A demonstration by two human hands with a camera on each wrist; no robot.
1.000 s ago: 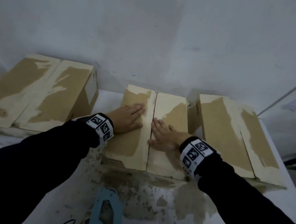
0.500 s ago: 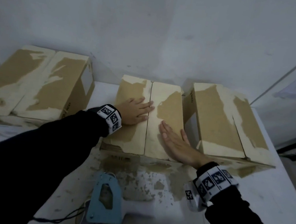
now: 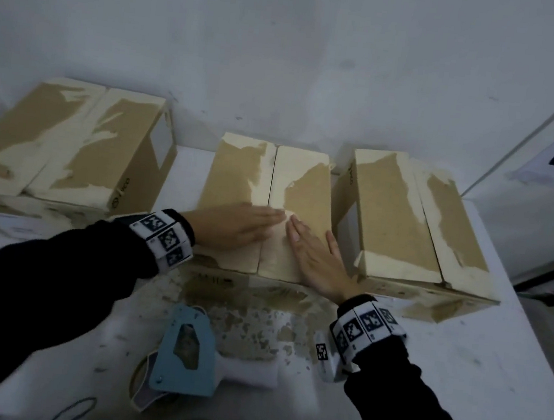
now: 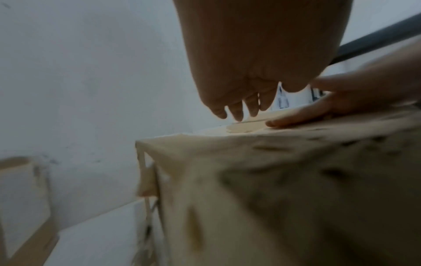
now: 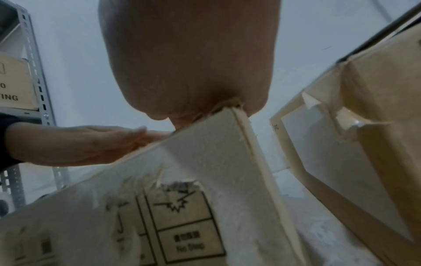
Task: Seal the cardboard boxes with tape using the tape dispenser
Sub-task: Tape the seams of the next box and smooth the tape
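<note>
Three worn cardboard boxes stand in a row on the white table (image 3: 455,382). The middle box (image 3: 309,182) has its two top flaps closed along a centre seam. My left hand (image 3: 233,224) lies flat on the left flap with straight fingers reaching the seam. My right hand (image 3: 315,258) lies flat on the right flap, its heel at the box's near edge. From the left wrist view the left hand's fingers (image 4: 237,108) point down onto the box top (image 4: 250,144). A blue tape dispenser (image 3: 185,354) lies on the table in front of the box, untouched.
The left box (image 3: 64,139) and the right box (image 3: 411,217) flank the middle one closely, all near a white wall. Torn paper scraps litter the table in front. A metal shelf upright (image 5: 34,63) stands at the left. A black cable (image 3: 73,410) lies at the near edge.
My right hand has slid back toward the box's near edge and turned, so its fingers now point at the seam. My left hand has reached further right to the seam.
</note>
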